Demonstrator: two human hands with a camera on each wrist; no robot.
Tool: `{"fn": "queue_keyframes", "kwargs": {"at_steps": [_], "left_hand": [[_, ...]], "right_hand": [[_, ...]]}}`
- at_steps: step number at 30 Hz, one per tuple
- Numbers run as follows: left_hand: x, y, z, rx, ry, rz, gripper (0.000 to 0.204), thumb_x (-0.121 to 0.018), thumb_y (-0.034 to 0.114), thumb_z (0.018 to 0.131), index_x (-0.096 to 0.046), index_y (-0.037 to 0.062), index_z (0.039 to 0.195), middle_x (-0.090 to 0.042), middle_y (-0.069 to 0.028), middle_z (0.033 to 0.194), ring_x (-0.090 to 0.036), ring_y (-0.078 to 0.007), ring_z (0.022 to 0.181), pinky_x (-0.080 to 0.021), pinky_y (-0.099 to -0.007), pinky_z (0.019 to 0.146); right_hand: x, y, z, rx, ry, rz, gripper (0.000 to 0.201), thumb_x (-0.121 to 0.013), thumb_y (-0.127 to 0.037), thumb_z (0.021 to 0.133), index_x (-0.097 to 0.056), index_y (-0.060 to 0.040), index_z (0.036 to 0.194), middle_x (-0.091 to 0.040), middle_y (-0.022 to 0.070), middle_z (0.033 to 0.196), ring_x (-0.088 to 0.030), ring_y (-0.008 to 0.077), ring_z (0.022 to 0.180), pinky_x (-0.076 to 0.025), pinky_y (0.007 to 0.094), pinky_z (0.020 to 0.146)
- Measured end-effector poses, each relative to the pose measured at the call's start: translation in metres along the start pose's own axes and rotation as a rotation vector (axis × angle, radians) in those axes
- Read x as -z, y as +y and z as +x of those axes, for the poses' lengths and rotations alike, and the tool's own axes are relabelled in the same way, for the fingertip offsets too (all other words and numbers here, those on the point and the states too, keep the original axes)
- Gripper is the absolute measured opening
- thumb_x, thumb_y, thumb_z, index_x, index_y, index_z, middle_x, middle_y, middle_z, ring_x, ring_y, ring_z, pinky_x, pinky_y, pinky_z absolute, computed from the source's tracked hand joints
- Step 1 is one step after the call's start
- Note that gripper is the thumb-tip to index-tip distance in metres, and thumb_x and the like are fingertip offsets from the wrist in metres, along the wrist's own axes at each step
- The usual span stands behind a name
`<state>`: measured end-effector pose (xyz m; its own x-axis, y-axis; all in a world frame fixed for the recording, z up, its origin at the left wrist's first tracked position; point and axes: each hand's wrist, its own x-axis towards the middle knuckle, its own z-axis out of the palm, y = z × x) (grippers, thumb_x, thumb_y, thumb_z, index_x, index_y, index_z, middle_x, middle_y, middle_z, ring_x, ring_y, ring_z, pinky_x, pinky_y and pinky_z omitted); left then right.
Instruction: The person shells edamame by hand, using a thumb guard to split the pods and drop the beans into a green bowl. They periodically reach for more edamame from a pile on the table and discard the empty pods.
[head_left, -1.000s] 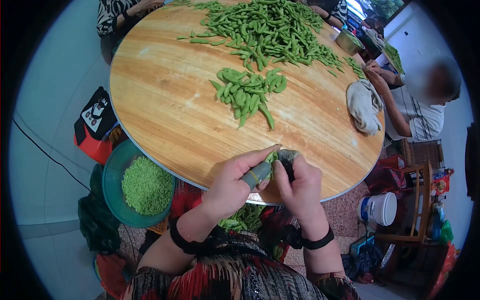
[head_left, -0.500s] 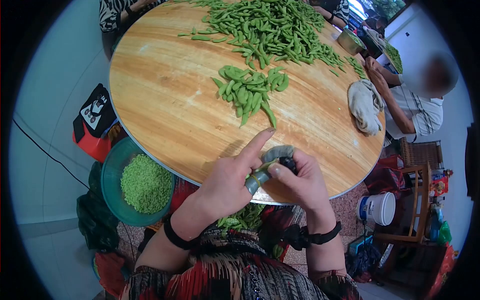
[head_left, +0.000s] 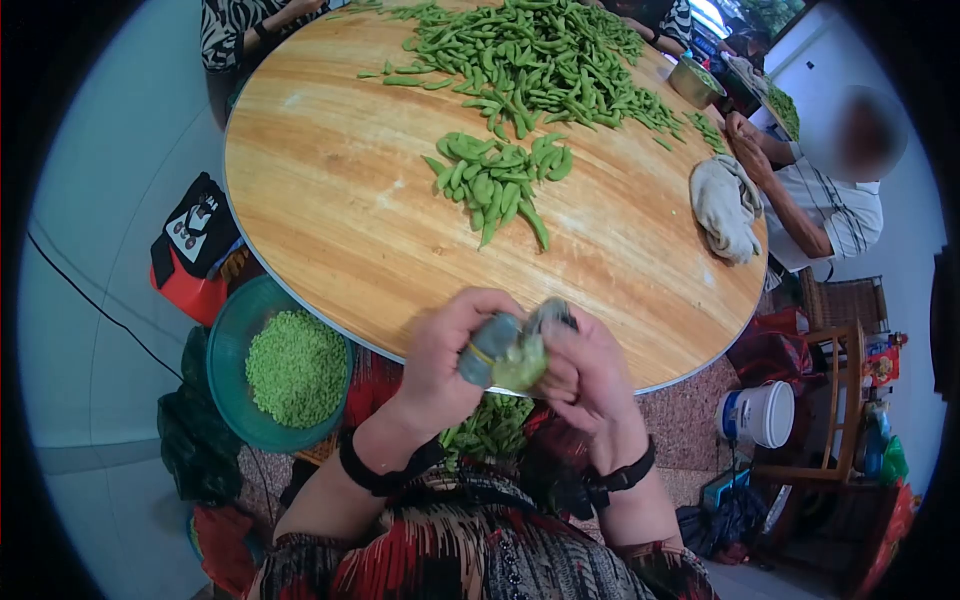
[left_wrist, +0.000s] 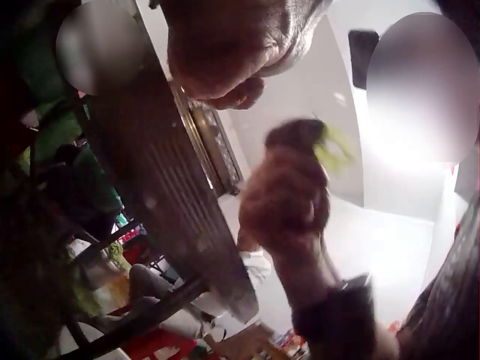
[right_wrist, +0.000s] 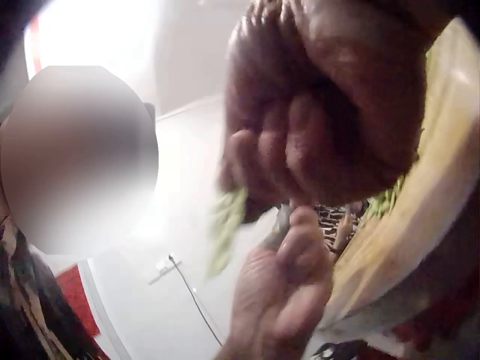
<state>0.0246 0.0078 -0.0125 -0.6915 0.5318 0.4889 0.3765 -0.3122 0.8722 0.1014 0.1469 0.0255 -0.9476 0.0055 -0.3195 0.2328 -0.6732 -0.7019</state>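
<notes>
At the near table edge, my right hand [head_left: 590, 365] pinches a blurred green soybean pod [head_left: 522, 368]. In the right wrist view the pod [right_wrist: 226, 232] hangs below the curled fingers. My left hand [head_left: 445, 350] is close beside it, fingers curled and palm hidden; a grey sleeve [head_left: 485, 348] with a yellow band covers its thumb. A dark grey cover [head_left: 552, 312] is on the right hand's thumb side. The left wrist view shows the two hands apart, with the pod [left_wrist: 335, 146] at the right one. A small heap of pods [head_left: 490, 185] lies ahead on the round wooden table [head_left: 330, 200].
A large pod pile [head_left: 540, 60] covers the table's far side. A teal basin [head_left: 228, 370] of shelled beans stands at lower left. More green pods or shells [head_left: 485, 430] lie below the edge. A cloth [head_left: 725, 205] rests at the right, near a seated person [head_left: 830, 215].
Both hands first met around the pod at the table edge. The left index finger stretched out, then curled back. The pod now hangs at the right hand, which has turned.
</notes>
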Motion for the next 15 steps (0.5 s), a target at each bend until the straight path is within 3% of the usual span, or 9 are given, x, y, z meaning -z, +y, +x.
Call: {"fn": "queue_keyframes", "kwargs": {"at_steps": [1, 2, 4, 6, 7, 10, 12, 14, 15], "left_hand": [[0.006, 0.004, 0.002, 0.195, 0.122, -0.326, 0.012, -0.050, 0.001, 0.084, -0.051, 0.0038, 0.096, -0.055, -0.0049, 0.077, -0.051, -0.0112, 0.059, -0.039, -0.0198, 0.050], [0.011, 0.008, 0.005, 0.391, 0.243, -0.653, 0.008, -0.047, 0.003, 0.087, -0.049, 0.0048, 0.094, -0.051, -0.0038, 0.074, -0.047, -0.0091, 0.056, -0.034, -0.0176, 0.046], [0.017, 0.009, 0.010, 0.393, 0.332, -0.666, 0.006, -0.043, 0.009, 0.090, -0.048, 0.0054, 0.091, -0.048, -0.0043, 0.072, -0.042, -0.0074, 0.055, -0.028, -0.0160, 0.043], [0.022, 0.005, 0.009, 0.510, 0.278, -0.802, 0.003, -0.046, 0.007, 0.089, -0.048, 0.0054, 0.089, -0.049, -0.0055, 0.075, -0.043, -0.0072, 0.057, -0.027, -0.0155, 0.043], [0.021, 0.005, 0.010, 0.505, 0.274, -0.805, 0.003, -0.046, 0.007, 0.089, -0.048, 0.0054, 0.089, -0.049, -0.0055, 0.075, -0.043, -0.0072, 0.057, -0.027, -0.0155, 0.043], [0.016, 0.003, 0.014, 0.667, 0.196, -0.639, 0.010, -0.051, 0.006, 0.087, -0.054, 0.0031, 0.096, -0.051, -0.0040, 0.077, -0.046, -0.0087, 0.059, -0.035, -0.0180, 0.047], [0.011, -0.003, 0.016, 0.299, 0.023, 0.093, 0.026, -0.058, 0.003, 0.083, -0.058, 0.0034, 0.109, -0.053, -0.0021, 0.081, -0.049, -0.0100, 0.064, -0.042, -0.0227, 0.055], [0.009, 0.000, 0.018, 0.230, -0.058, 0.282, 0.042, -0.063, -0.001, 0.078, -0.056, 0.0071, 0.118, -0.053, -0.0021, 0.079, -0.051, -0.0112, 0.068, -0.045, -0.0264, 0.061], [0.002, 0.002, 0.018, 0.195, -0.064, 0.349, 0.042, -0.064, -0.001, 0.076, -0.057, 0.0071, 0.117, -0.053, -0.0034, 0.077, -0.051, -0.0121, 0.067, -0.044, -0.0261, 0.061]], "right_hand": [[0.009, -0.009, -0.006, -0.020, -0.125, -0.428, 0.016, -0.060, -0.018, 0.084, -0.060, -0.0030, 0.091, -0.053, 0.0020, 0.057, -0.046, 0.0070, 0.046, -0.038, 0.0217, 0.044], [0.012, -0.015, -0.005, -0.019, -0.123, -0.429, 0.016, -0.060, -0.018, 0.084, -0.060, -0.0030, 0.091, -0.053, 0.0020, 0.057, -0.046, 0.0070, 0.046, -0.038, 0.0217, 0.044], [0.011, -0.032, 0.008, 0.351, -0.355, -1.203, 0.022, -0.060, -0.022, 0.084, -0.062, -0.0019, 0.093, -0.061, 0.0093, 0.066, -0.056, 0.0132, 0.058, -0.045, 0.0280, 0.055], [0.003, -0.058, 0.037, 0.310, 0.188, -1.419, 0.027, -0.061, -0.025, 0.082, -0.062, -0.0010, 0.092, -0.061, 0.0170, 0.071, -0.061, 0.0228, 0.063, -0.047, 0.0346, 0.061], [0.013, -0.064, 0.061, 0.391, 0.306, -1.536, 0.028, -0.062, -0.026, 0.080, -0.062, 0.0002, 0.089, -0.061, 0.0183, 0.071, -0.061, 0.0251, 0.064, -0.047, 0.0359, 0.061], [0.022, -0.062, 0.083, 0.430, 0.397, -1.830, 0.029, -0.063, -0.026, 0.078, -0.061, 0.0022, 0.085, -0.061, 0.0209, 0.071, -0.061, 0.0292, 0.064, -0.047, 0.0378, 0.061], [0.022, -0.060, 0.081, 0.376, 0.359, -2.012, 0.029, -0.063, -0.025, 0.077, -0.061, 0.0031, 0.083, -0.060, 0.0221, 0.071, -0.061, 0.0310, 0.064, -0.046, 0.0386, 0.061], [0.027, -0.057, 0.070, 0.236, 0.187, -1.635, 0.027, -0.063, -0.019, 0.077, -0.059, 0.0035, 0.091, -0.062, 0.0094, 0.070, -0.055, 0.0157, 0.060, -0.046, 0.0321, 0.057], [0.024, -0.055, 0.063, 0.239, 0.185, -1.635, 0.027, -0.063, -0.019, 0.077, -0.059, 0.0035, 0.091, -0.062, 0.0094, 0.070, -0.055, 0.0157, 0.060, -0.046, 0.0321, 0.057]]}}
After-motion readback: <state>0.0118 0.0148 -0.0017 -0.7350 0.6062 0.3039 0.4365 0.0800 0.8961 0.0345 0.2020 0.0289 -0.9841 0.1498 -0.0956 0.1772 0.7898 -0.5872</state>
